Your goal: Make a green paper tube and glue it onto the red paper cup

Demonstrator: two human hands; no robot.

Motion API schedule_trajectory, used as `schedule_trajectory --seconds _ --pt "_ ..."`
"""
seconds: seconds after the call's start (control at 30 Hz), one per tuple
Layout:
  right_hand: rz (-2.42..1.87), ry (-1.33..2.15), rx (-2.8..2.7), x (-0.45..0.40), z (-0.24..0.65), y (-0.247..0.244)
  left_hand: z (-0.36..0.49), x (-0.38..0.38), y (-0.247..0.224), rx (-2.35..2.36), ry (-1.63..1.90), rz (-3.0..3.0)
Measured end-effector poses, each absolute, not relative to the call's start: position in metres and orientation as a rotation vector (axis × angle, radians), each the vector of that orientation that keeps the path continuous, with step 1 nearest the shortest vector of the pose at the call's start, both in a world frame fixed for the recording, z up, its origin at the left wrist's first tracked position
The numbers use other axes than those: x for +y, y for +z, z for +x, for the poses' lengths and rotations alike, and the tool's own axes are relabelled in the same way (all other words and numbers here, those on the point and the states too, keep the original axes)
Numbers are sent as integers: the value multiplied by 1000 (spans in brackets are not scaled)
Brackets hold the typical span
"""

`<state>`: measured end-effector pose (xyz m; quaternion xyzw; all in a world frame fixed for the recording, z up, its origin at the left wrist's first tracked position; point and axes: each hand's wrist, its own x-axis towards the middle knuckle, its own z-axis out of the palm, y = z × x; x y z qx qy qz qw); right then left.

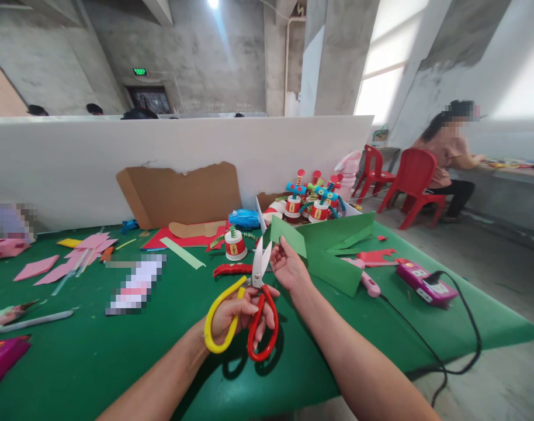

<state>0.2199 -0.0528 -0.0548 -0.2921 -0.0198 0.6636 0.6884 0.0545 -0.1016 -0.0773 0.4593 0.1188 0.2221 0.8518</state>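
My left hand [238, 313] is wrapped round the handles of a pair of scissors [258, 278], one yellow and one red, with the blades slightly apart and pointing up. Just right of the blades, my right hand [288, 264] pinches a small green paper piece [290, 237] between thumb and fingers. Behind and right of it lies a larger green sheet [328, 248] on the green table. A white and red paper-cup figure [235, 244] with spring arms stands beyond the scissors. A red strip-like object [232, 269] lies behind the blades.
Several cup figures [319, 210] stand in a box at the back. A pink glue gun [371, 285] and a purple power box [426, 283] with cables lie right. Pink papers [85, 251] are left, cardboard [188, 196] leans on the white partition [74, 169]. A person [444, 146] sits far right.
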Motion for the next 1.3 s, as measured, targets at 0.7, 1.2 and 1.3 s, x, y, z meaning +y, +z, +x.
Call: schedule_trajectory --seconds 0.7,1.2,1.3 --pt "-674 1512 -57 -57 210 -54 73 -116 -79 372 672 1030" --pt "-668 1507 -90 -58 209 -56 74 -118 -77 326 669 1027" --pt "-671 1493 -72 -57 209 -58 75 -119 -78 319 663 1031"
